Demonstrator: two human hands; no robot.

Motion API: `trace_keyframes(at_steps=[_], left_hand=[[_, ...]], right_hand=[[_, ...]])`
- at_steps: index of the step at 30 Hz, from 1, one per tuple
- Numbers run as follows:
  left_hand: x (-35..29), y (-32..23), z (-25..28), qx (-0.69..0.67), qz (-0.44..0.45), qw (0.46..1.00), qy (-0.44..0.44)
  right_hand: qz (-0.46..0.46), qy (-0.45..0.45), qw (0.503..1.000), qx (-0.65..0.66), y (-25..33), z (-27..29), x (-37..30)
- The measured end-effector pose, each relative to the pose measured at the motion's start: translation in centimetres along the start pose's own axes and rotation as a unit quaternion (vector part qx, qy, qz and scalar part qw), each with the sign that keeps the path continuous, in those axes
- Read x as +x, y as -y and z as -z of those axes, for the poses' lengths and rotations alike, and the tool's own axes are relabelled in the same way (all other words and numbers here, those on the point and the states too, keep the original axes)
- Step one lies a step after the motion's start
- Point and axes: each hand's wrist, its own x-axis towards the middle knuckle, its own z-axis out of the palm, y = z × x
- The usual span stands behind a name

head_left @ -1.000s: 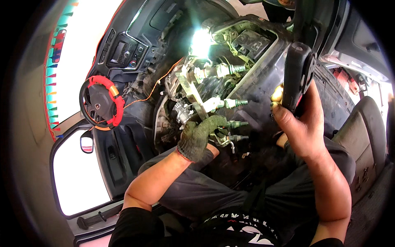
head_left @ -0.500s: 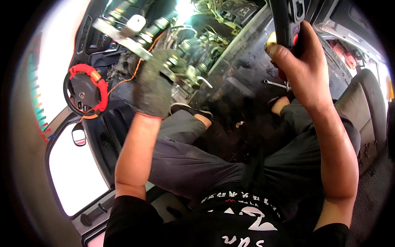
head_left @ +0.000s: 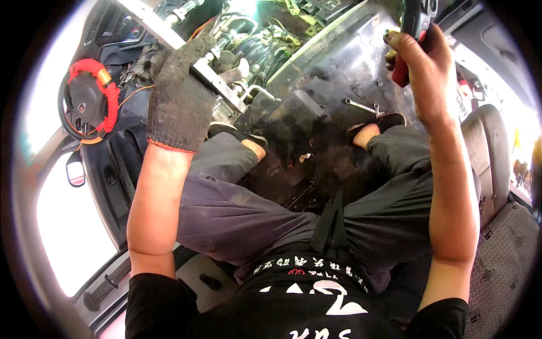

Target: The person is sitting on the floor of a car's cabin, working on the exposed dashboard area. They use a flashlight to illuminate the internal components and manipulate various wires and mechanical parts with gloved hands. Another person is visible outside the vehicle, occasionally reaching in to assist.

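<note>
My left hand (head_left: 183, 93), in a dark knit glove with an orange cuff edge, is closed round a long silver metal bar (head_left: 149, 21) carrying several fittings. The bar slants from the top left down to a bent metal lever (head_left: 261, 90) beside the glove. Some of the gloved fingers are hidden behind it. My bare right hand (head_left: 426, 70) is raised at the upper right, wrapped round a black-and-red handheld tool (head_left: 416, 25). The tool's top runs out of the picture, so its exact kind cannot be told.
Below the right hand, a combination wrench (head_left: 361, 106) lies on the dark floor near my shoe. A red-and-black steering wheel (head_left: 88, 65) stands at left, with an orange cord across it. Wiring and hoses (head_left: 271, 48) fill the lit bay ahead. A grey seat (head_left: 485, 152) is at right.
The gloved left hand has shifted left and down on the bar. The right hand and its tool have tilted and moved slightly right. The whole view has also shifted.
</note>
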Motion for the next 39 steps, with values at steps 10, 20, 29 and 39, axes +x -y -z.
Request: trace_keyframes(at_steps=[10,20,29,39], left_hand=[[-0.3,-0.1,3.0,0.082,-0.053,0.991,-0.089],[1.4,-1.4,3.6,-0.397,0.209,0.874,-0.185],[0.9,-2.7,2.8,-0.398,0.233,0.872,-0.166],[0.3,-2.3,3.5,-0.461,0.218,0.859,-0.044]], right_hand=[[-0.022,-0.033,0.999,0.034,0.6,-1.5,-0.5],[-0.021,-0.025,0.999,0.015,1.1,-1.9,-1.5],[-0.028,0.017,0.999,0.001,1.0,-2.4,-1.7],[-0.018,0.037,0.999,-0.006,0.3,-2.7,-2.2]])
